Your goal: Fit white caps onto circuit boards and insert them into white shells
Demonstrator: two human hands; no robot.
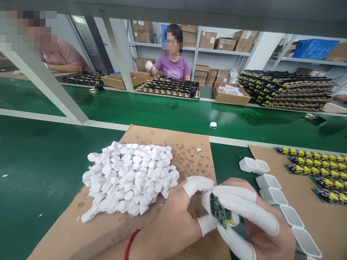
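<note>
Both my hands meet at the lower right, with white finger cots on the fingers. My right hand [260, 216] is closed round a small green circuit board [218, 211], held on edge, with a yellow part showing behind it. My left hand [181, 206], a red band at its wrist, pinches a white piece [206, 201] against the board's left side; the fingers partly hide it. Left of my hands, a heap of white, soft-looking lumps [132, 177] lies on a cardboard sheet [187, 139]. One loose lump [198, 150] sits apart near the sheet's far edge.
Open white plastic cups [272, 195] line the right side, beside rows of circuit boards [317, 162] on cardboard. A green conveyor belt [162, 112] crosses ahead, carrying a small white-topped assembly [213, 125]. Two co-workers sit beyond it. A slanting metal post [51, 86] stands at left.
</note>
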